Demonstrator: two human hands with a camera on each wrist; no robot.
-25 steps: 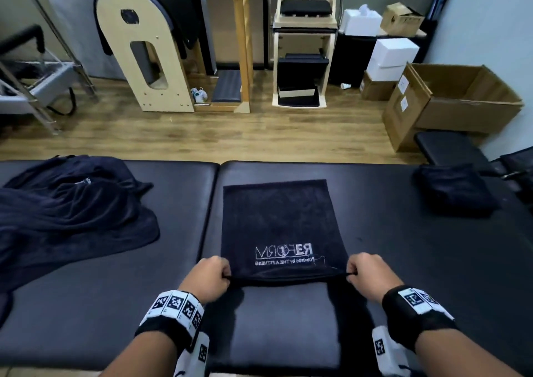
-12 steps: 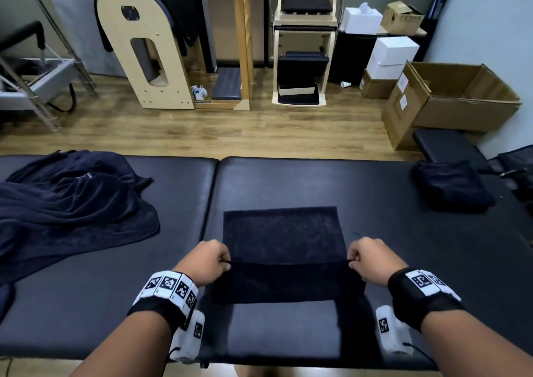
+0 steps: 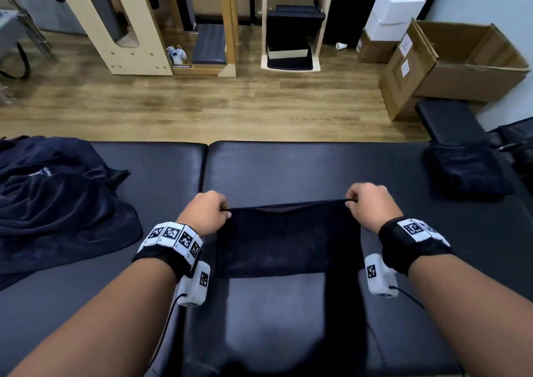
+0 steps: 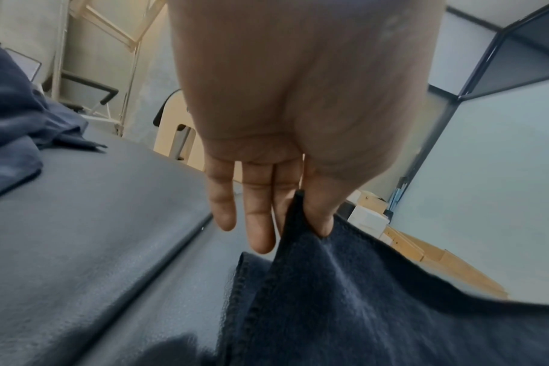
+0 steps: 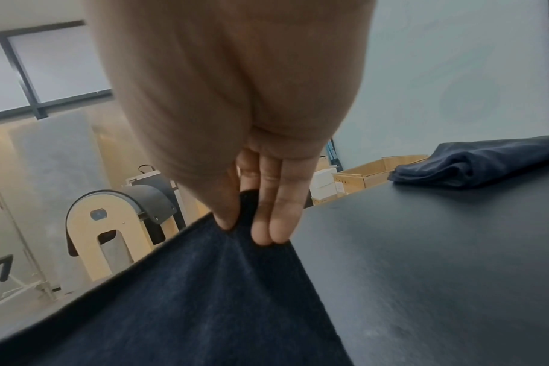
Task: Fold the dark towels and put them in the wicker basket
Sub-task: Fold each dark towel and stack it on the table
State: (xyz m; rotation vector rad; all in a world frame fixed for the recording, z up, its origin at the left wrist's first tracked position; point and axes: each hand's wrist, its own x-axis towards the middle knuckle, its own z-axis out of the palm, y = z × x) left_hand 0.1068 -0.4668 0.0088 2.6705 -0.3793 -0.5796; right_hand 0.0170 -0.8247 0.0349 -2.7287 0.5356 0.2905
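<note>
A dark navy towel lies folded on the black padded table, its far edge lifted a little. My left hand pinches the far left corner of that towel between thumb and fingers. My right hand pinches the far right corner of the towel the same way. A heap of unfolded dark towels sits at the table's left end. One folded dark towel rests at the far right. No wicker basket is in view.
Beyond the table's far edge is wood floor. An open cardboard box and white boxes stand at the back right, wooden exercise equipment at the back left. A black padded stool stands by the table's right end.
Both hands carried the towel's near edge away from me, folding it over. The white logo is now hidden, and the towel is about half its former length.
</note>
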